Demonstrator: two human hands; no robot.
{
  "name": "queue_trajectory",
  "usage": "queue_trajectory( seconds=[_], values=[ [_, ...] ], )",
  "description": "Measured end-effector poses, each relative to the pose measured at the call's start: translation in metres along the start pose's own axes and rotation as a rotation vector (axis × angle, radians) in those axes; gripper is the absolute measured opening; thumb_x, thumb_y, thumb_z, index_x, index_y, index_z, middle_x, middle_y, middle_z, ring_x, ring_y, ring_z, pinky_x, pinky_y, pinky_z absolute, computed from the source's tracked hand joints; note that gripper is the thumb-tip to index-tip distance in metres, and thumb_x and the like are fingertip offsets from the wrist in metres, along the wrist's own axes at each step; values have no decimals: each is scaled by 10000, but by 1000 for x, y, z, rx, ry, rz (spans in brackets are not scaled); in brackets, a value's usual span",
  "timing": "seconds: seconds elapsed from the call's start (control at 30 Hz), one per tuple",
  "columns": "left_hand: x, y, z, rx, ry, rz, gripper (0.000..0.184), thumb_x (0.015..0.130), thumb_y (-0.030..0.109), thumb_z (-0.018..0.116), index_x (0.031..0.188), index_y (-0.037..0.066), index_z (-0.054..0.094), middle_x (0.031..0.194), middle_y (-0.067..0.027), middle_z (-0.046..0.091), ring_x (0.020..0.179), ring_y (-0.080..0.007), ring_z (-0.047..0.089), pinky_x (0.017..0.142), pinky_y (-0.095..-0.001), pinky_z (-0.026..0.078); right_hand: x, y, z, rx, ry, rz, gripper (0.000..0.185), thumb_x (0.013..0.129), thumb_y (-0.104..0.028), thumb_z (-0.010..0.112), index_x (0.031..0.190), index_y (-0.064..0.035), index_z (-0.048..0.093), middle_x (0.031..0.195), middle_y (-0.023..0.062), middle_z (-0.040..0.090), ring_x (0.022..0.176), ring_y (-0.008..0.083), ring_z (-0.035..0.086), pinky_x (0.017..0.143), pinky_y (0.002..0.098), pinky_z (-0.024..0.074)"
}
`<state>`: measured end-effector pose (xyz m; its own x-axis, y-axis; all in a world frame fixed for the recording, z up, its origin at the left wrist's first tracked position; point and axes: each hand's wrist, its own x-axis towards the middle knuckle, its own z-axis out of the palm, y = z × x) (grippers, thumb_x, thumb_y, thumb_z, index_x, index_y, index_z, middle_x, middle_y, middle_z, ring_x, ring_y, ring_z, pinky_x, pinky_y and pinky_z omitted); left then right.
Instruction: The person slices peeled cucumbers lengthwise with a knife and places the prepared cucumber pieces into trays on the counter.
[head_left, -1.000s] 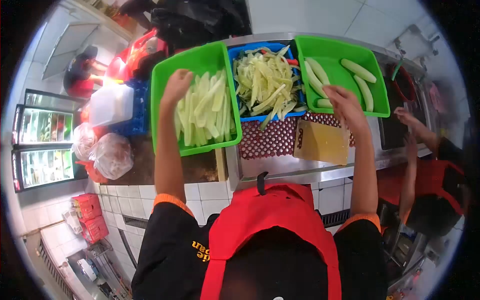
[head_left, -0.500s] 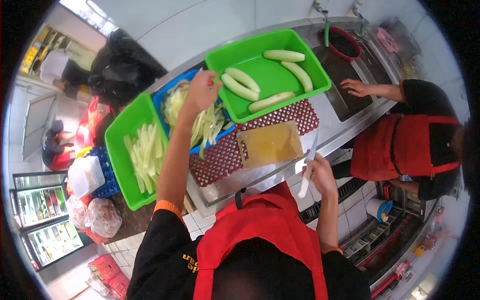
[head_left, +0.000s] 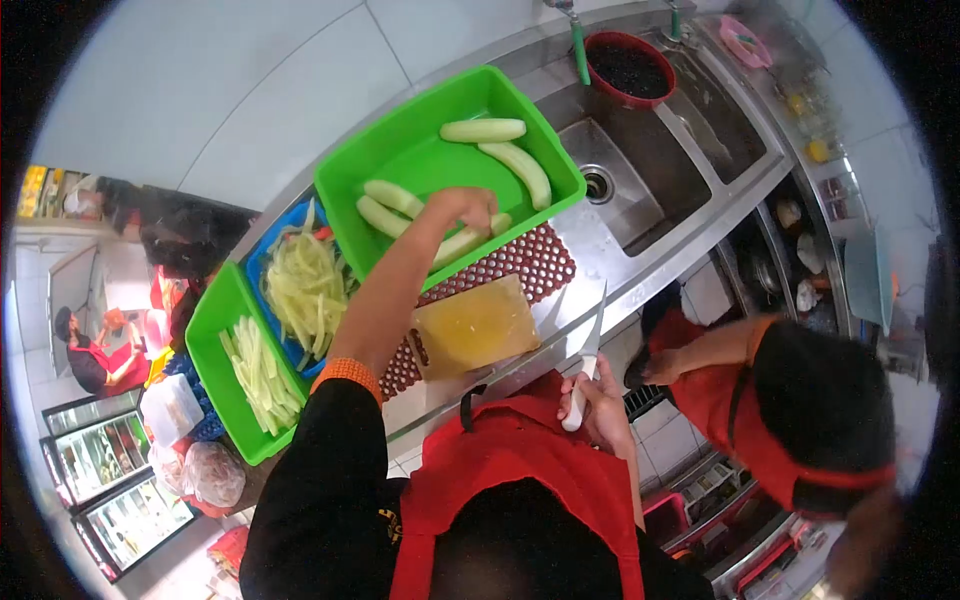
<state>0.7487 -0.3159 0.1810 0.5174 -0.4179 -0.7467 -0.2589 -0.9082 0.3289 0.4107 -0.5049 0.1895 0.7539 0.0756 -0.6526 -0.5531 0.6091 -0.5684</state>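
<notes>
My left hand (head_left: 465, 208) reaches into the large green tub (head_left: 470, 88), its fingers closed around a peeled cucumber (head_left: 458, 247) near the front wall. Other peeled cucumbers (head_left: 517, 172) lie along the tub's right and left sides. In my right hand (head_left: 600, 405) is a knife (head_left: 585, 378) with a white handle, held low by the counter edge, blade pointing up and away. Between my hands a yellowish cutting board (head_left: 475, 328) rests on a red perforated mat (head_left: 540, 265), with nothing on the board.
A blue tub (head_left: 262, 245) holds peels and seedy scraps (head_left: 305, 280). Left of it, another green tub (head_left: 222, 320) contains pale cut strips (head_left: 258, 375). A steel sink (head_left: 640, 190) with a red bowl (head_left: 630, 68) is at the right. A co-worker (head_left: 790, 410) bends down close by.
My left hand has moved right, from above the scraps into the large green tub, onto a cucumber. My right hand keeps the knife. The co-worker has left the sink and bent down.
</notes>
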Motion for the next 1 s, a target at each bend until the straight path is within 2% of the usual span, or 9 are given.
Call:
queue_trajectory(
  seconds=[0.13, 0.27, 0.33, 0.37, 0.43, 0.53, 0.57, 0.87, 1.0],
  values=[
    [26, -35, 19, 163, -185, -101, 595, 672, 324, 718, 1179, 38, 595, 1170, -213, 604, 1020, -331, 609, 862, -398, 492, 18, -19, -6, -27, 46, -13, 422, 970, -54, 407, 1363, -120, 265, 848, 127, 529, 573, 194, 529, 519, 348, 496],
    [40, -91, 50, -174, 103, 205, 593, 748, 320, 670, 1230, 0, 542, 1187, -204, 599, 1020, -329, 602, 892, -392, 476, 41, -49, 3, -97, 60, -63, 385, 968, -67, 424, 1329, -83, 292, 775, 98, 503, 499, 159, 461, 427, 301, 413],
    [41, -109, 54, -836, 409, 393, 453, 843, 264, 598, 1226, 40, 505, 994, -120, 626, 820, -267, 618, 776, -371, 511, 49, -70, 15, -87, 123, -63, 367, 965, -87, 446, 1310, -76, 320, 758, 85, 501, 489, 151, 456, 411, 290, 397],
    [30, -110, 51, -843, 426, 380, 453, 843, 264, 598, 1226, 40, 505, 994, -120, 626, 820, -267, 618, 776, -371, 511, 55, -78, 20, -85, 84, -101, 376, 963, -113, 464, 1310, -80, 323, 752, 75, 500, 486, 137, 451, 407, 276, 384],
    [-37, -63, 13, -1538, 264, 371, 415, 936, 345, 524, 1223, 51, 467, 948, -88, 608, 772, -214, 598, 705, -331, 512, 65, -99, 41, -108, -1, -137, 469, 956, -148, 496, 1355, -55, 268, 741, 66, 519, 486, 126, 452, 405, 263, 379],
    [-92, -30, 4, -1479, 534, 494, 413, 959, 398, 505, 1203, 69, 455, 964, -86, 575, 676, -145, 568, 600, -274, 494, 80, -118, 72, -141, -122, -159, 505, 962, -199, 509, 1375, -42, 266, 768, 67, 535, 497, 129, 452, 428, 261, 390],
    [-95, -40, 10, -1577, 409, 640, 427, 963, 416, 487, 1220, 77, 455, 1011, -88, 584, 672, -153, 575, 603, -275, 503, 84, -122, 83, -182, -229, -170, 477, 965, -202, 508, 1357, -43, 287, 784, 64, 538, 506, 125, 458, 432, 260, 397],
    [-157, 15, 111, -1736, 805, 457, 571, 986, 453, 414, 1398, 66, 335, 1203, -79, 533, 876, -114, 561, 649, -250, 506, 86, -122, 190, -536, -387, -493, 554, 814, -163, 741, 1228, -26, 399, 1004, 87, 579, 764, 125, 567, 574, 260, 487],
    [-163, 17, 145, -1695, 878, 435, 569, 976, 354, 505, 1422, 57, 314, 1261, -77, 512, 1076, -138, 534, 896, -294, 463, 95, -111, 195, -688, -551, -476, 631, 742, -188, 811, 1210, -11, 426, 1028, 83, 581, 906, 137, 565, 761, 280, 501]
  ],
)
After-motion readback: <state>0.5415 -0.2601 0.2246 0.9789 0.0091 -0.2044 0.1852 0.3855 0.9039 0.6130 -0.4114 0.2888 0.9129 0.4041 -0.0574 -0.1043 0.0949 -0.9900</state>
